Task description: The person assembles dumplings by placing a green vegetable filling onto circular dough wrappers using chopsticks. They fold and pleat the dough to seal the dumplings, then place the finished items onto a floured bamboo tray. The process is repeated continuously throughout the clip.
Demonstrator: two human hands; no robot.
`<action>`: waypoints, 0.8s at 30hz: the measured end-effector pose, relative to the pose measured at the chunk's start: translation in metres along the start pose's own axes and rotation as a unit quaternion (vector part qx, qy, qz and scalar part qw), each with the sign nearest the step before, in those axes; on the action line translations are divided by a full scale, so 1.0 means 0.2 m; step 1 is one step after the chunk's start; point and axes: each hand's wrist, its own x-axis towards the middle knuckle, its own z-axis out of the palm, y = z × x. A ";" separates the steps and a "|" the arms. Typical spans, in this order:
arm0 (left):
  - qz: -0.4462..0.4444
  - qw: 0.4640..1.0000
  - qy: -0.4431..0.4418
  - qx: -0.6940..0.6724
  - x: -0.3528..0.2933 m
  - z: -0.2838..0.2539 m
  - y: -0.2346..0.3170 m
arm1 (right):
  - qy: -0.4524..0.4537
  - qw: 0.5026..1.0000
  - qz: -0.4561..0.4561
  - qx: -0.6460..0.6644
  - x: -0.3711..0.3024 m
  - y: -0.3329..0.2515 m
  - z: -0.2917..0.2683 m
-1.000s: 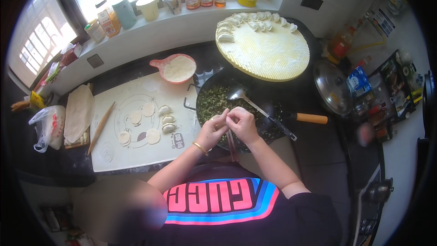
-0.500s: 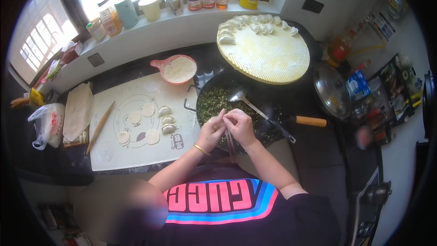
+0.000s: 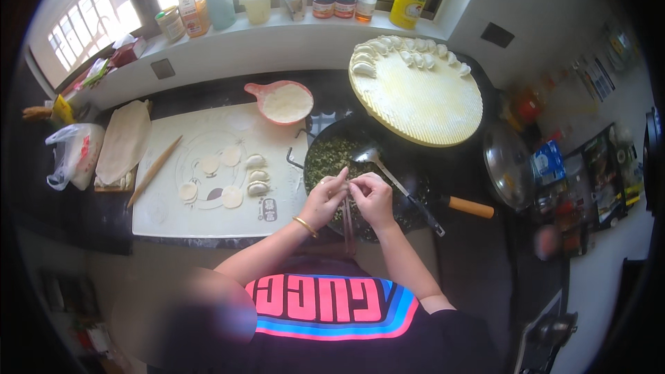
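Observation:
Above a dark wok (image 3: pixel 409 225) of chopped green filling (image 3: pixel 329 159), my left hand (image 3: pixel 328 197) and my right hand (image 3: pixel 372 197) meet with fingertips pinched together. Whatever lies between the fingers is hidden. Thin brown chopsticks (image 3: pixel 348 225) slant down from between the hands toward me; which hand grips them is unclear. A metal spoon (image 3: pixel 367 156) with a black-ended handle rests in the wok, just beyond my right hand. To the left, several round dough wrappers (image 3: pixel 232 197) and a short column of folded dumplings (image 3: pixel 258 174) lie on a white mat (image 3: pixel 163 215).
A round ridged yellow board (image 3: pixel 429 111) with several dumplings sits behind the wok. A pink bowl of flour (image 3: pixel 285 102), a rolling pin (image 3: pixel 155 170) and a dough sheet (image 3: pixel 123 142) are around the mat. The wok's wooden handle (image 3: pixel 471 207) points right, near a glass lid (image 3: pixel 508 166).
The whole view has shifted a little as my head moved. My hands stay pinched together over the wok, with the fingers slightly rearranged.

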 end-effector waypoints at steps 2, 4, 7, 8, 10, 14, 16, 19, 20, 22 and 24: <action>-0.005 1.000 -0.020 0.023 0.01 0.01 -0.01 | 0.007 0.998 -0.055 -0.038 0.01 0.01 -0.01; -0.005 0.999 -0.020 0.024 0.01 0.03 -0.01 | 0.017 0.994 -0.096 -0.056 0.03 0.04 0.00; -0.019 0.999 -0.004 -0.029 0.01 0.06 0.00 | 0.008 0.998 -0.061 0.019 0.03 0.05 0.00; -0.039 0.997 -0.007 -0.064 0.01 0.05 0.00 | 0.005 0.997 -0.050 0.056 0.04 0.08 0.00; -0.068 0.992 -0.007 -0.109 0.01 0.05 0.01 | -0.032 0.999 0.000 0.024 0.05 0.06 -0.06; -0.111 0.981 0.012 -0.160 -0.01 0.10 0.10 | -0.040 0.999 -0.022 -0.009 0.05 0.10 -0.03; -0.125 0.970 0.027 -0.206 -0.02 0.11 0.07 | -0.039 0.998 -0.040 -0.007 0.05 0.10 -0.02; -0.121 0.964 0.065 -0.228 -0.06 0.12 0.07 | -0.038 0.997 -0.066 -0.003 0.03 0.11 0.03; -0.120 0.962 0.075 -0.234 -0.08 0.11 0.07 | -0.037 0.997 -0.074 -0.001 0.02 0.11 0.05; -0.124 0.965 0.089 -0.215 -0.11 0.09 0.07 | -0.038 0.995 -0.088 -0.002 0.01 0.10 0.08; -0.138 0.964 0.093 -0.209 -0.14 0.05 0.09 | -0.043 0.995 -0.091 0.000 0.00 0.07 0.11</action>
